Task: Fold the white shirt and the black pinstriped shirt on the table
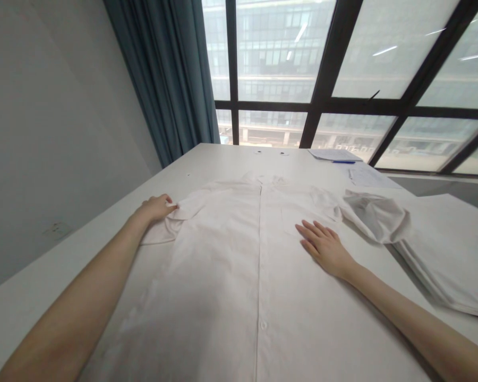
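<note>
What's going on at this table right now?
A person has a white shirt spread out front side up on a white table. The left hand pinches the edge of the sleeve on its side, while the right hand lies flat on the shirt's front. The other sleeve is bunched up near a stack of white cloth.

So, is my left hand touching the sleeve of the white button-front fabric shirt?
Touching. The head view shows your left hand with its fingertips on the edge of the white sleeve, no gap between.
</note>
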Action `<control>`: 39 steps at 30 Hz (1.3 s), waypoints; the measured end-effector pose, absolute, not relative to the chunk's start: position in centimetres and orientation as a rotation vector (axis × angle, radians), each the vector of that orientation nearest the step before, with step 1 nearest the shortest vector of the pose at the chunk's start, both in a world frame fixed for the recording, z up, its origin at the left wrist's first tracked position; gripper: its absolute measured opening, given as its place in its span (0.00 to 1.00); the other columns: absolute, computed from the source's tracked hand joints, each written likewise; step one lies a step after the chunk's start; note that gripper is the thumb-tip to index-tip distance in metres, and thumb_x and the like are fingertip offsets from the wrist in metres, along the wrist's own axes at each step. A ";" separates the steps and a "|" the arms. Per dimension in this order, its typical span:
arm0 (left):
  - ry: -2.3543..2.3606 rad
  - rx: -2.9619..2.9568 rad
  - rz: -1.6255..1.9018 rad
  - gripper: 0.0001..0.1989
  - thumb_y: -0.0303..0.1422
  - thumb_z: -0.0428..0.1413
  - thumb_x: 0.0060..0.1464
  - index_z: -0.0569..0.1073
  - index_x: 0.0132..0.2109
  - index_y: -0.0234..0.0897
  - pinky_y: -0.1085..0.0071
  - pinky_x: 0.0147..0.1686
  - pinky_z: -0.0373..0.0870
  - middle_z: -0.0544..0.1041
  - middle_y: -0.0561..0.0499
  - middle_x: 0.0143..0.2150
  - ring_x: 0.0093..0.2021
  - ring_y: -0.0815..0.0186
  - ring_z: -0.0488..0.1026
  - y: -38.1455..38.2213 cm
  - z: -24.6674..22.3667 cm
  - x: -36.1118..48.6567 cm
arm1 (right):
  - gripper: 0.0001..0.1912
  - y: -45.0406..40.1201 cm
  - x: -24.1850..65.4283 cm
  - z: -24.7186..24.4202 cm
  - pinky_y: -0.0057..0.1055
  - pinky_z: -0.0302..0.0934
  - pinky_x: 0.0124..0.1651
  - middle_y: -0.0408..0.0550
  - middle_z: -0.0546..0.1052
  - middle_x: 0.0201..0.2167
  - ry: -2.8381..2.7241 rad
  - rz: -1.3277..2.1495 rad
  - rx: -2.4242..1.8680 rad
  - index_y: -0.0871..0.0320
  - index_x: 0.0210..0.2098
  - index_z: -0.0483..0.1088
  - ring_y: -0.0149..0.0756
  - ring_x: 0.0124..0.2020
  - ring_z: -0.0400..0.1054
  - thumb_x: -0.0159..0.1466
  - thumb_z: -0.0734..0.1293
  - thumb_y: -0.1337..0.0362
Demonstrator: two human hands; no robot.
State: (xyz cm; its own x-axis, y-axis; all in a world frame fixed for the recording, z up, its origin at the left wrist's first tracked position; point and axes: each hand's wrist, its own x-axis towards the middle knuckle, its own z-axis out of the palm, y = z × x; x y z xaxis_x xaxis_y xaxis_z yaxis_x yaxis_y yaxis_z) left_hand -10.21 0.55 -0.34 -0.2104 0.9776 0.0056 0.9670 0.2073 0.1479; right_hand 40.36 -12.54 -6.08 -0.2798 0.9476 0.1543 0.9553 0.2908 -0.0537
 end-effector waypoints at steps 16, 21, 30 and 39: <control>2.727 1.910 0.570 0.25 0.34 0.44 0.64 0.59 0.64 0.25 0.52 0.52 0.65 0.63 0.28 0.61 0.60 0.42 0.64 0.2 0.0 -7.8 | 0.28 -12.2 40.3 -5.9 0.53 0.49 0.65 0.46 0.55 0.69 -2.451 -0.086 -1.838 0.50 0.68 0.54 0.51 0.69 0.47 0.71 0.48 0.53; 2.242 2.454 0.519 0.20 0.33 0.43 0.65 0.67 0.60 0.34 0.63 0.64 0.53 0.65 0.41 0.64 0.65 0.59 0.59 -2.7 -1.5 -0.4 | 0.28 -11.8 40.3 -5.9 0.53 0.49 0.65 0.46 0.55 0.70 -2.461 -0.093 -1.828 0.50 0.68 0.54 0.50 0.69 0.47 0.71 0.48 0.53; 1.859 2.487 -0.020 0.35 0.51 0.38 0.65 0.49 0.71 0.35 0.46 0.65 0.44 0.43 0.36 0.73 0.72 0.49 0.40 -4.8 -4.7 4.7 | 0.29 -11.5 40.3 -6.0 0.53 0.48 0.65 0.45 0.54 0.70 -2.456 -0.060 -1.839 0.49 0.68 0.53 0.49 0.70 0.45 0.71 0.47 0.51; 1.859 2.612 -0.029 0.34 0.47 0.36 0.67 0.49 0.71 0.31 0.53 0.66 0.44 0.45 0.36 0.72 0.72 0.52 0.43 -4.2 -5.4 1.0 | 0.30 -11.8 43.0 -6.0 0.49 0.49 0.66 0.45 0.54 0.70 -2.381 -0.119 -1.927 0.49 0.69 0.52 0.43 0.70 0.46 0.71 0.47 0.49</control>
State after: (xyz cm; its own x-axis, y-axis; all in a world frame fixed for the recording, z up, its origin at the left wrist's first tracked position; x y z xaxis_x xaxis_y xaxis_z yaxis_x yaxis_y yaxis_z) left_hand 1.03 -4.24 -5.43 0.3283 0.9443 0.0227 0.9431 -0.3263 -0.0634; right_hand 43.03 -11.84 -6.03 -0.2083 0.9721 0.1077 0.9780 0.2082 0.0123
